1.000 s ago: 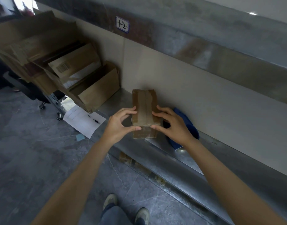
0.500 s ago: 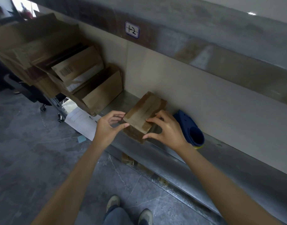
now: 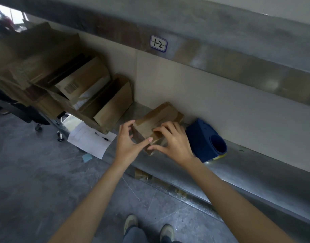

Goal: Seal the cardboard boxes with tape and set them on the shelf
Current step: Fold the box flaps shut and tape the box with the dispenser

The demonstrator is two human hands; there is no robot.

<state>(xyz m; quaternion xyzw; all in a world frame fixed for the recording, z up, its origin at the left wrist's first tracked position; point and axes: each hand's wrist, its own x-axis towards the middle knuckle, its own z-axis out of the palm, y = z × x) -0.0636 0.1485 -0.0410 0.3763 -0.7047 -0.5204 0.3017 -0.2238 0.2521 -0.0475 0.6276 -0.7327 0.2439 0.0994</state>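
Left grip (image 3: 128,144): we curl thumb and fingers round the near left corner of the small brown cardboard box (image 3: 156,120) to steady it.
Right grip (image 3: 175,142): our fingers arch over the box top and the thumb is on its near end, a pinching hold, likely for steering.
Box: between both grips, askew on the grey metal shelf (image 3: 256,163), with a glossy tape strip along the lid. We judge it sealed and the placing under way.
Right of right grip: dark blue plastic housing with a round opening (image 3: 206,141), just beside the wrist. Probably the tape dispenser, kept within reach.
Left of left grip: open brown cartons (image 3: 112,106), leaning together.
Below left grip: white paper sheet (image 3: 91,139) with a pen on it.
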